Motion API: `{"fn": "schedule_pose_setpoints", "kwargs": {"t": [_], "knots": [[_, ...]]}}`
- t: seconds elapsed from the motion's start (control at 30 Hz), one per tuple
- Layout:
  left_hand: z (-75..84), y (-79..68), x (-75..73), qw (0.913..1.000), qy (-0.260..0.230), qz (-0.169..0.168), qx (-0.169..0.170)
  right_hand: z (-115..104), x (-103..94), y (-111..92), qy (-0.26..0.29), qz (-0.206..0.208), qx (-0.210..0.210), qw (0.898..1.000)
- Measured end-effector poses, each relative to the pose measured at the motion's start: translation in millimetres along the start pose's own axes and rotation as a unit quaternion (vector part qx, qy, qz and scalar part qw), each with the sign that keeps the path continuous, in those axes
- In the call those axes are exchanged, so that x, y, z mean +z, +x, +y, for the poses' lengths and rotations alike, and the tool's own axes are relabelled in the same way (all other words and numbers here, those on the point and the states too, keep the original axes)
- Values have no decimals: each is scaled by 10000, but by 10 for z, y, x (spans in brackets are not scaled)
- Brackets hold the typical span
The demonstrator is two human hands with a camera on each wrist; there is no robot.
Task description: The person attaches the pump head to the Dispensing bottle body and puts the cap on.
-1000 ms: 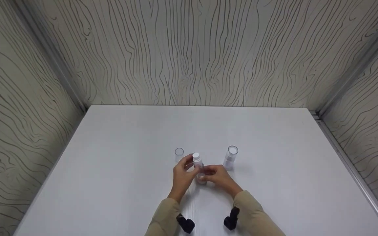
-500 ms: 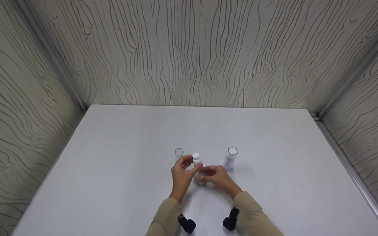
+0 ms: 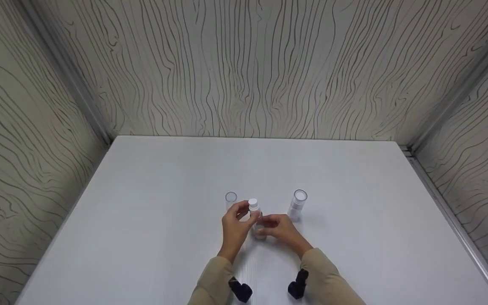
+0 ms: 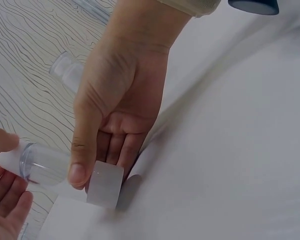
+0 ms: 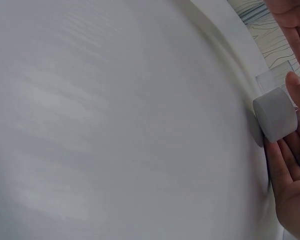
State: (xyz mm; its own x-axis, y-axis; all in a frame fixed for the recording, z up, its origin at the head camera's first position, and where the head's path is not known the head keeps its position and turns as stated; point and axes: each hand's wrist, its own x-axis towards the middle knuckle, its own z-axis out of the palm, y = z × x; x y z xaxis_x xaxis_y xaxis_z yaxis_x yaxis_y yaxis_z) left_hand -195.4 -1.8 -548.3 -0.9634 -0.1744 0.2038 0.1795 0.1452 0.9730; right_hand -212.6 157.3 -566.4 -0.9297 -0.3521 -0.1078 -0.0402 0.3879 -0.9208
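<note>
- Frame centre: left hand (image 3: 234, 226) pinches the small bottle (image 3: 256, 218) near its white cap (image 3: 253, 203); right hand (image 3: 281, 228) grips its base
- Behind: clear cup (image 3: 231, 198); second bottle (image 3: 298, 204); white desk (image 3: 151, 203)

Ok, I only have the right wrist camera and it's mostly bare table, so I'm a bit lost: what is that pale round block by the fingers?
Observer: It's the bottom end of a small bottle. In the head view its white top points up.
Operator: Is the other hand on it too?
Observer: Yes. The left hand grips it near the top, with the thumb across it, while the right hand holds the lower part.
Operator: Anything else close by?
Observer: A clear cap stands just beyond the left hand, and a second bottle with a clear cover stands beyond the right hand.
</note>
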Motion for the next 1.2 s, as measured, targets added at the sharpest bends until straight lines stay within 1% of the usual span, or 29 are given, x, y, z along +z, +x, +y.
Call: {"fn": "schedule_pose_setpoints", "kwargs": {"t": [0.13,0.27,0.37,0.47,0.6,0.67,0.8,0.9,0.97,1.07,1.2], "knots": [[-10,-9,-6,9998,42,-160,77,15,4,6,1,19,57,10000],[-7,-11,-14,9996,-45,-287,56,26,7,17,35,11,65,10000],[-11,-9,-16,9994,-130,-310,-10,25,6,20,67,-11,25,10000],[1,-15,-20,9994,-54,-322,-70,27,1,17,41,-34,-20,10000],[14,-22,-44,9994,-33,-348,-34,33,4,11,-26,-58,-86,9999],[6,-21,-58,9992,-137,-386,-12,34,8,4,-43,-49,-106,9999],[2,-15,-61,9992,-105,-388,-21,32,21,1,66,-10,-9,10000],[2,-8,-52,9993,-37,-353,-89,31,28,11,131,51,90,9999],[0,-6,-45,9994,15,-342,-91,25,30,16,74,104,139,9998],[0,0,-34,9995,48,-306,-92,-28,27,0,34,136,172,9998],[2,8,-28,9996,107,-261,-41,-225,6,-87,34,92,183,9998]]}}
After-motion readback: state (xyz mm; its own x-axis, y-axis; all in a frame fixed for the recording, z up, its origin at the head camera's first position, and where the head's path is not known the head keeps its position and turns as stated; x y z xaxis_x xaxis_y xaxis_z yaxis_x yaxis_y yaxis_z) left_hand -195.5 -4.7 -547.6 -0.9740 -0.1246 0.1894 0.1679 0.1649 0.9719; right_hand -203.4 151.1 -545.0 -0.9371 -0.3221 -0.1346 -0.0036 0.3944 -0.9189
